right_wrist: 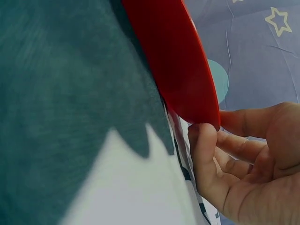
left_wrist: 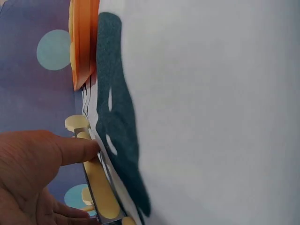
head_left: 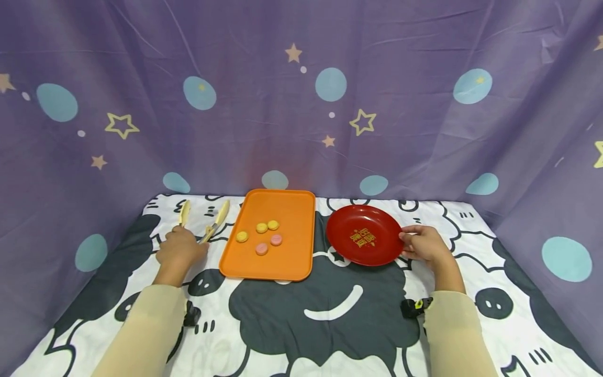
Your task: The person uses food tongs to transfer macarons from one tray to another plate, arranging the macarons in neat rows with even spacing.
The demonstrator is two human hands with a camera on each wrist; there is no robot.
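Observation:
My left hand (head_left: 181, 247) grips a pair of tongs (head_left: 219, 215) with pale yellow ends, at the left of the table. Their two arms are spread and point away from me. In the left wrist view, the thumb lies along one arm of the tongs (left_wrist: 101, 187). Over on the right, my right hand (head_left: 426, 245) pinches the rim of a round red plate (head_left: 341, 225) with gold lettering. The right wrist view has thumb and fingers on either side of the plate's edge (right_wrist: 183, 70). The plate sits low over the cloth.
Between the hands lies an orange tray (head_left: 287, 267). On it are three yellow macarons (head_left: 261, 228) and two pink macarons (head_left: 276, 239). A black-and-white patterned cloth (head_left: 330, 340) covers the table. Behind it hangs a purple curtain (head_left: 264, 104).

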